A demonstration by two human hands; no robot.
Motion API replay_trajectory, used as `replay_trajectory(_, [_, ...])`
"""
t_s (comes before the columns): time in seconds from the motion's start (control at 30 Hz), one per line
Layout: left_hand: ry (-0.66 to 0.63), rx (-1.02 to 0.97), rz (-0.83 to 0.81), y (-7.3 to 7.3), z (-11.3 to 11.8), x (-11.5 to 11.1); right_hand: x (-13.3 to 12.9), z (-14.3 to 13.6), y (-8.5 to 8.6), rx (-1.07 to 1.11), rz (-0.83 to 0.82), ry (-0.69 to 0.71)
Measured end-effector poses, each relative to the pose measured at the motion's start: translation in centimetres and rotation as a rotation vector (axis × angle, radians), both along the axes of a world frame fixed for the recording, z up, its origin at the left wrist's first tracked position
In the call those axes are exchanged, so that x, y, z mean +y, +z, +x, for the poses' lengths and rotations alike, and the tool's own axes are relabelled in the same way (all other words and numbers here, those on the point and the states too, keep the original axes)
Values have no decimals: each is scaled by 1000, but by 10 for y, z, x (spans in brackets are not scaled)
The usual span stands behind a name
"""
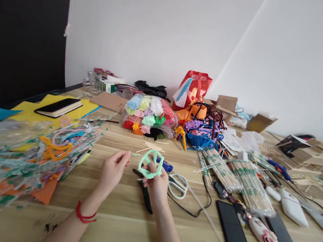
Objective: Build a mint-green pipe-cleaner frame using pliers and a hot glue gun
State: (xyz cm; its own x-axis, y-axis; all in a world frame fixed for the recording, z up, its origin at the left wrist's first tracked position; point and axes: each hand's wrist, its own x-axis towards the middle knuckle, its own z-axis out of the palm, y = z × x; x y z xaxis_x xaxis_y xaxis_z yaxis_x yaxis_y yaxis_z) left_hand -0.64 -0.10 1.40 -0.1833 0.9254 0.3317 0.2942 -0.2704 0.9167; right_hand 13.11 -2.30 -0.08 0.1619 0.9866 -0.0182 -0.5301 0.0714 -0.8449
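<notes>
My right hand [157,184] holds up a mint-green pipe-cleaner frame [150,163], a ring with spokes, above the wooden table [121,221]. My left hand [114,171], with a red cord around the wrist, is just left of the frame; its fingertips pinch a short green piece near the frame's left edge. Black pliers [144,192] lie on the table under my right hand. White-handled scissors [178,186] lie just right of it.
A heap of clear bags with pipe cleaners [21,156] fills the left. Bagged pompoms [149,116] and coloured pipe cleaners [202,133] sit behind. Bundles of sticks [240,180], a glue gun [292,205], a black phone [236,237] and wooden pieces crowd the right.
</notes>
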Motion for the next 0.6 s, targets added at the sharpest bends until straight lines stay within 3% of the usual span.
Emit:
replay_trajectory(0.13, [-49,91,-13,0,2,-2,3,3,-1,127,-6,61])
replay_trajectory(0.3, [-130,53,10,-1,5,-1,2,6,1,226,-43,131])
replay_trajectory(0.6, [-142,57,54,-11,5,1,1,4,6,263,-90,90])
